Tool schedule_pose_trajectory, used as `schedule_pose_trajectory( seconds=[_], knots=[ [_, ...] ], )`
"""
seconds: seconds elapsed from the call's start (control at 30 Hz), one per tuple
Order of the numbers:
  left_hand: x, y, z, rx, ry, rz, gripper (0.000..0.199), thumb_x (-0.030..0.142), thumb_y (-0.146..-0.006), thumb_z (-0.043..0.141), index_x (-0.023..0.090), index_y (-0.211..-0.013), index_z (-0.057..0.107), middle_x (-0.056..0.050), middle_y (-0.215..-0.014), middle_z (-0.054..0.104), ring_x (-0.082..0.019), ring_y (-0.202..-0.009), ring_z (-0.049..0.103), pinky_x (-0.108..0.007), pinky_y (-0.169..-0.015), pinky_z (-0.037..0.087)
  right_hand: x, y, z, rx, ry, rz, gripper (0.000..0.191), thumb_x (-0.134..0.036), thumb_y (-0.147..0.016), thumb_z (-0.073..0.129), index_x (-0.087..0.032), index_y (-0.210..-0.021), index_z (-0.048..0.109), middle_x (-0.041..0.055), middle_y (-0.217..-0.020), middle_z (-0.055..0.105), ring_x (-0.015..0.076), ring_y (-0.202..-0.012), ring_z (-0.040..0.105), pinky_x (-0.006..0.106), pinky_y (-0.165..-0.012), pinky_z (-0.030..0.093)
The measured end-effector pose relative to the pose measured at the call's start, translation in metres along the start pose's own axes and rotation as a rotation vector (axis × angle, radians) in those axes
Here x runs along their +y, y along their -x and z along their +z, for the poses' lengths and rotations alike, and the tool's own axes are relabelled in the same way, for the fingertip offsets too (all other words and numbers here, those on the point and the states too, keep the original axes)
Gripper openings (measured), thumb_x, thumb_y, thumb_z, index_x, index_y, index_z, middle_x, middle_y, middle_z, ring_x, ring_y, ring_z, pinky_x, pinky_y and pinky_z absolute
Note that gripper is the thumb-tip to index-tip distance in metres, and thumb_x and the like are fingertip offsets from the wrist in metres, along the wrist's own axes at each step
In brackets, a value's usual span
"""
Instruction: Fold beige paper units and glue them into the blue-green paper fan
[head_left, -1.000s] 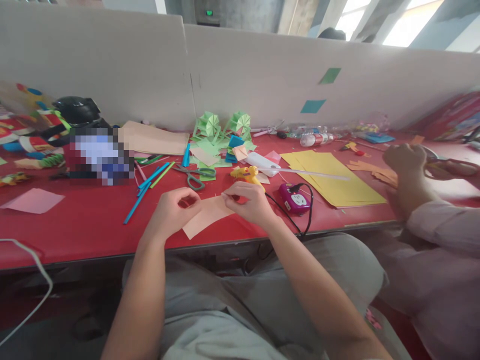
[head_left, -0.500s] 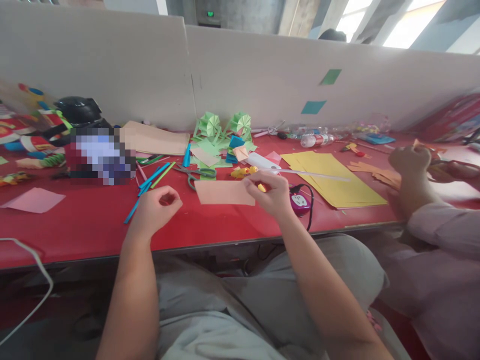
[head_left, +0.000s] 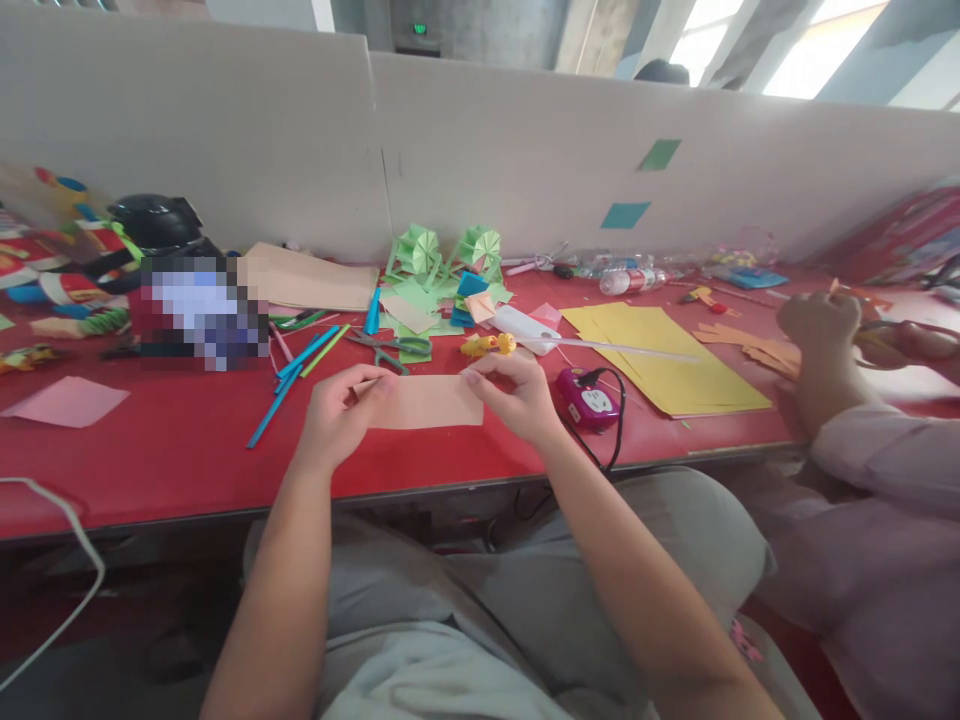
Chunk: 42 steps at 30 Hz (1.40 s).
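A peach paper strip (head_left: 435, 402) is held above the front of the red table (head_left: 187, 455), its left end pinched between the thumb and fingers of the left hand (head_left: 343, 412) and its upper right corner pinched by the right hand (head_left: 517, 395). At the back of the table, a clear bottle (head_left: 632, 281) with a red and white label is laid on its side; whether anything is held in it cannot be told. More clear plastic is bunched behind it, and a blue packet (head_left: 754, 279) is seen farther right. Just beyond the strip, the space is taken up by green-handled scissors (head_left: 390, 352) and a yellow glue gun (head_left: 487, 344). A purple socket box (head_left: 589, 398), with a black cord (head_left: 622, 420) plugged into it, is set to the right of the right hand. Yellow sheets (head_left: 667, 370) are spread beyond the box, crossed by a thin clear stick (head_left: 637, 349). 2 green folded paper shapes (head_left: 417, 250) are stood near the wall, with paper scraps in front. Blue strips (head_left: 281, 395) are scattered left of the scissors, and a pink sheet (head_left: 67, 402) is laid at far left. Orange pieces (head_left: 750, 345) are placed near another person's hand (head_left: 817, 320) on the right.
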<state>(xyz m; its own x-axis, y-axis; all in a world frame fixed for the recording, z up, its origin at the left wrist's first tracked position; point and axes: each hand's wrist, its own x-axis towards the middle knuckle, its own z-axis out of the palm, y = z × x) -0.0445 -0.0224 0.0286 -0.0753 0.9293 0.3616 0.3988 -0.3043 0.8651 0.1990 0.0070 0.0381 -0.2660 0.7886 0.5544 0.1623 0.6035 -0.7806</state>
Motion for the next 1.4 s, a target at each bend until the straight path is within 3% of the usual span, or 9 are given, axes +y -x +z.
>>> schedule_pose_trajectory(
  seconds=[0.2,0.4,0.67,0.83,0.93,1.07,1.2,1.3,1.4],
  knots=[
    [0.0,0.004,0.011,-0.133,-0.073,0.048,0.028,0.046,-0.086,0.069,0.019,-0.087,0.077,-0.002,-0.078,0.075,-0.017,-0.07,0.066,-0.024,-0.06,0.047,0.003,0.0,-0.001,-0.24,0.096,0.028,0.015,-0.027,-0.09,0.062,-0.017,-0.092,0.073,0.0062,-0.091,0.074,0.0168,-0.082,0.066,0.028,-0.073,0.051],
    [0.002,0.005,0.027,-0.244,-0.06,0.074,0.026,0.045,-0.087,0.068,0.021,-0.089,0.078,-0.003,-0.085,0.078,-0.02,-0.076,0.07,-0.026,-0.064,0.05,0.001,-0.002,0.009,-0.349,0.189,-0.043,0.01,-0.013,-0.081,0.061,-0.016,-0.08,0.07,0.0015,-0.074,0.069,0.0125,-0.067,0.059,0.025,-0.064,0.044],
    [-0.008,-0.001,0.008,-0.078,-0.13,0.044,0.027,0.045,-0.085,0.066,0.02,-0.083,0.076,-0.004,-0.081,0.077,-0.021,-0.074,0.07,-0.027,-0.065,0.053,0.008,-0.004,-0.008,-0.404,0.167,0.05,0.008,-0.012,-0.077,0.059,-0.016,-0.072,0.064,-0.0014,-0.066,0.062,0.0104,-0.061,0.053,0.023,-0.06,0.042],
    [-0.014,-0.001,-0.002,-0.046,-0.14,0.033,0.028,0.047,-0.084,0.067,0.02,-0.083,0.076,-0.004,-0.082,0.077,-0.022,-0.078,0.071,-0.027,-0.068,0.053,0.014,-0.004,-0.019,-0.398,0.203,0.102,0.008,-0.017,-0.079,0.06,-0.016,-0.072,0.064,-0.0001,-0.068,0.064,0.0112,-0.062,0.054,0.024,-0.06,0.043],
    [-0.016,-0.002,-0.002,-0.031,-0.147,0.039,0.029,0.047,-0.085,0.066,0.02,-0.083,0.075,-0.004,-0.081,0.076,-0.02,-0.076,0.069,-0.027,-0.066,0.052,0.014,-0.003,-0.015,-0.348,0.231,0.057,0.006,-0.016,-0.079,0.061,-0.016,-0.075,0.065,0.0015,-0.072,0.066,0.0124,-0.066,0.056,0.025,-0.062,0.045],
    [-0.016,-0.001,0.001,-0.02,-0.137,0.033,0.028,0.045,-0.087,0.065,0.019,-0.085,0.074,-0.003,-0.079,0.074,-0.019,-0.074,0.067,-0.026,-0.064,0.05,0.014,0.0,-0.001,-0.285,0.134,-0.008,0.016,-0.027,-0.09,0.061,-0.015,-0.094,0.07,0.0068,-0.09,0.072,0.0156,-0.079,0.064,0.027,-0.071,0.05],
    [-0.009,0.0,0.004,0.006,-0.15,0.152,0.022,0.039,-0.09,0.062,0.02,-0.094,0.073,-0.006,-0.097,0.075,-0.022,-0.093,0.069,-0.031,-0.085,0.054,0.015,0.002,0.012,-0.251,0.119,-0.005,0.02,-0.027,-0.094,0.057,-0.015,-0.087,0.07,0.006,-0.082,0.072,0.0148,-0.073,0.062,0.026,-0.066,0.048],
    [0.001,0.0,0.007,0.092,-0.286,0.347,0.016,0.032,-0.089,0.063,0.022,-0.096,0.073,-0.007,-0.11,0.071,-0.024,-0.111,0.064,-0.04,-0.105,0.047,0.012,0.003,0.018,-0.221,0.149,-0.076,0.017,-0.023,-0.093,0.057,-0.016,-0.083,0.068,0.0041,-0.076,0.067,0.0131,-0.067,0.057,0.025,-0.063,0.045],
    [0.01,0.001,0.012,0.073,-0.397,0.434,0.012,0.029,-0.087,0.065,0.025,-0.094,0.074,-0.006,-0.113,0.07,-0.027,-0.12,0.059,-0.045,-0.11,0.042,0.008,0.005,0.024,-0.232,0.161,-0.161,0.014,-0.02,-0.092,0.056,-0.017,-0.083,0.066,0.0022,-0.074,0.061,0.0122,-0.065,0.052,0.025,-0.063,0.044]
  ],
)
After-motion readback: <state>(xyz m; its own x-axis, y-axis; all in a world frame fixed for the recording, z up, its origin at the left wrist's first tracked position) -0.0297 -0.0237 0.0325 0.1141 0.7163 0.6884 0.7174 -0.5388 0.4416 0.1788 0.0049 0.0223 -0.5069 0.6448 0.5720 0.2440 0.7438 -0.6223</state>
